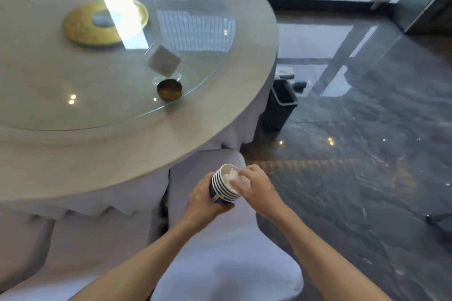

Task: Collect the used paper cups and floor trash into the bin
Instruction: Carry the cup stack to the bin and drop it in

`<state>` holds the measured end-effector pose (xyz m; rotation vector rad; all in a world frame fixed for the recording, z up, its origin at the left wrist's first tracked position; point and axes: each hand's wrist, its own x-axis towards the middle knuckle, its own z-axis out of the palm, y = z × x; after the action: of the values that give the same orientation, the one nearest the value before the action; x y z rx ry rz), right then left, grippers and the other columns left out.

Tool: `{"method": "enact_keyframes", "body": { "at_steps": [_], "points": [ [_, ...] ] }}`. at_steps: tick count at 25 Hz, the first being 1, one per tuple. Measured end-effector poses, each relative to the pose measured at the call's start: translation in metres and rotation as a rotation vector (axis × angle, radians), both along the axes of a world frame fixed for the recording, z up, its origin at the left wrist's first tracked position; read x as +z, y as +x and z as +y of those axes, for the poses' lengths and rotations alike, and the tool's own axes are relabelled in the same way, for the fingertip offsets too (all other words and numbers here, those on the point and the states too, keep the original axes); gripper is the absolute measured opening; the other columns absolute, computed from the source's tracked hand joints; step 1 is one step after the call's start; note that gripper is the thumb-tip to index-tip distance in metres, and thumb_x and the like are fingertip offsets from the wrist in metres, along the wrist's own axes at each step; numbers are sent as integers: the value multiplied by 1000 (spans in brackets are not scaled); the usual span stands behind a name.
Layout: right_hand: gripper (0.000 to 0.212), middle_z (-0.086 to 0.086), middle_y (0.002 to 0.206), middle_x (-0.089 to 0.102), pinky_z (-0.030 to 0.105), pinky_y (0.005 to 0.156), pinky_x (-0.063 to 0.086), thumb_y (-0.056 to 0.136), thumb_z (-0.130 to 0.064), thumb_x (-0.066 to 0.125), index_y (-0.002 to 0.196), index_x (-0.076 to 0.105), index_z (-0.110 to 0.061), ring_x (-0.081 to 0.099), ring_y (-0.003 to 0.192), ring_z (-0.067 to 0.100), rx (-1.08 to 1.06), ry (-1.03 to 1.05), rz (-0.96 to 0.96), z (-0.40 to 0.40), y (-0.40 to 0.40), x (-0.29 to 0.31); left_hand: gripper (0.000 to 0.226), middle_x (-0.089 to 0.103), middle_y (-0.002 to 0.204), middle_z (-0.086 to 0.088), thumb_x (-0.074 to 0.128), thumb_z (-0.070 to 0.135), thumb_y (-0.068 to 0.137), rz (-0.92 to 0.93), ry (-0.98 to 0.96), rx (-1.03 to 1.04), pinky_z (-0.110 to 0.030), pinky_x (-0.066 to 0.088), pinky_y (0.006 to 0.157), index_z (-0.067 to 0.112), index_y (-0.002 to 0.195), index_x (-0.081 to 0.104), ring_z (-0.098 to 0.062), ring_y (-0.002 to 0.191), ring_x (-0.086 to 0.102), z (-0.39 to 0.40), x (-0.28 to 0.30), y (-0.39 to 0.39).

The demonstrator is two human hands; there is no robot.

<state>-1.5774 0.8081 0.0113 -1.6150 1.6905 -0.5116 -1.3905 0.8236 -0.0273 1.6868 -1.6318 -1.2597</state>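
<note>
no writing can be read on the stack of paper cups (223,187), white with dark blue bands, low in the centre of the frame. the left hand (204,199) has its grip closed around the stack; the right hand (255,187) pinches crumpled white tissue (234,177) in the top cup. the dark bin (281,105) stands on the floor beside the tabletop (220,110), right of centre.

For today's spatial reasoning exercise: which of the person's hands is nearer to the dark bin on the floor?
Right. The right hand, at the stacked paper cups' mouth, lies on the side towards the bin; the left hand grips the stack's far side.
</note>
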Motion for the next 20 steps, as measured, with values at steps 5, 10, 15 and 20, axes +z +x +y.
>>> {"method": "enact_keyframes", "body": {
  "at_steps": [5,10,15,20],
  "points": [
    [29,2,107,71,43,87,54,102,-34,56,107,75,-13,62,99,20,182,-251,58,49,-99,53,81,64,125,9,96,32,72,-24,-99,26,-21,56,87,31,140,51,-15,111,66,46,36,-104],
    [53,-2,94,70,40,97,47,99,-64,36,95,65,-19,62,94,19,406,-79,166,82,-179,83,68,67,122,10,90,47,78,-43,-116,16,-21,58,84,36,134,53,-13,103,69,72,66,-204],
    [57,-5,85,64,32,64,56,85,-77,50,94,62,-22,66,76,13,351,133,52,64,-215,91,62,68,120,14,81,59,79,-63,-126,-6,-33,65,89,43,131,52,-14,103,71,60,74,-250],
    [56,-7,81,73,24,66,56,80,-78,56,93,68,-25,70,74,5,411,268,69,9,-226,87,70,69,117,14,76,69,68,-69,-85,45,-34,66,88,46,130,53,-16,102,72,17,58,-262]
  ]
}}
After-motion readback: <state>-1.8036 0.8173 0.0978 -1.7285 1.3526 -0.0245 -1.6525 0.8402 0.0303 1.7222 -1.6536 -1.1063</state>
